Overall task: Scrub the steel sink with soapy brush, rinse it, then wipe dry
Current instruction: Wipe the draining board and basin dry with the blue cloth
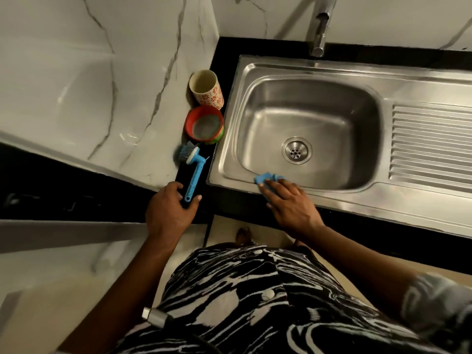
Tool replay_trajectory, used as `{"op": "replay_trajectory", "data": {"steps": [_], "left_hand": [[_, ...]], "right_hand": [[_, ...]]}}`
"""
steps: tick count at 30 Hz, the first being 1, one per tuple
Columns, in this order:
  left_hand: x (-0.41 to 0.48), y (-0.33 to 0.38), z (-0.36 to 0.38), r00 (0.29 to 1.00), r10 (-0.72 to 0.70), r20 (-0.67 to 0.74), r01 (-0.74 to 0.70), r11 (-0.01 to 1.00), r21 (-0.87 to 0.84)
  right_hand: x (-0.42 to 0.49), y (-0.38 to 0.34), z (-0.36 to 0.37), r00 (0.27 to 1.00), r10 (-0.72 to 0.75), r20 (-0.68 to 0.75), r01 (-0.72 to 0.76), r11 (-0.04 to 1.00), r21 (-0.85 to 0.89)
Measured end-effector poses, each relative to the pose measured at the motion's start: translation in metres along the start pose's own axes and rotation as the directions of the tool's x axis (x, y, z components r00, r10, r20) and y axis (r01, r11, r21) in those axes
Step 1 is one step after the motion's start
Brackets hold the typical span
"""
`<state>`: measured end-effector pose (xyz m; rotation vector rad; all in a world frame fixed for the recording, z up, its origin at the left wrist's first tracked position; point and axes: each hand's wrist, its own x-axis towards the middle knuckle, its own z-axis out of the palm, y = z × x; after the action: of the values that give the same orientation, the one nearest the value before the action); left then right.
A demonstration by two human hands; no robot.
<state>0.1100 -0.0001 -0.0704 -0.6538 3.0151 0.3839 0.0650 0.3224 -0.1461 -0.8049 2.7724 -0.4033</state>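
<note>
The steel sink (255, 72) fills the right half of the view, with a round drain (296, 150) in its basin and a ribbed drainboard (431, 141) to the right. My right hand (290, 203) presses a blue cloth (265, 178) flat against the sink's front left rim, fingers straight. A blue brush (193, 172) with dark bristles lies on the black counter left of the sink. My left hand (169, 210) rests on the counter edge beside the brush handle's end, thumb and fingers either side of it, not gripping it.
A floral cup (207, 89) and a red bowl (204, 125) with soapy liquid stand on the black counter (222, 198) left of the sink. The steel tap (320, 26) hangs over the sink's back rim. Marble wall panels rise at left and behind.
</note>
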Motion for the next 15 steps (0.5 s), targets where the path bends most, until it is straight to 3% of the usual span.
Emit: {"op": "replay_trajectory", "data": {"steps": [7, 12, 15], "left_hand": [[-0.01, -0.018, -0.009, 1.0, -0.018, -0.005, 0.018, 0.999, -0.043], [-0.006, -0.02, -0.013, 1.0, 0.007, 0.018, -0.005, 0.995, -0.099], [-0.002, -0.021, -0.011, 0.998, 0.049, 0.034, -0.044, 0.99, -0.132]], "right_hand": [[0.084, -0.079, 0.01, 0.993, -0.073, 0.094, 0.073, 0.997, 0.001], [0.099, -0.107, 0.014, 0.993, 0.081, 0.085, -0.082, 0.997, 0.003], [0.11, -0.113, 0.011, 0.984, 0.166, 0.067, -0.171, 0.981, 0.095]]}}
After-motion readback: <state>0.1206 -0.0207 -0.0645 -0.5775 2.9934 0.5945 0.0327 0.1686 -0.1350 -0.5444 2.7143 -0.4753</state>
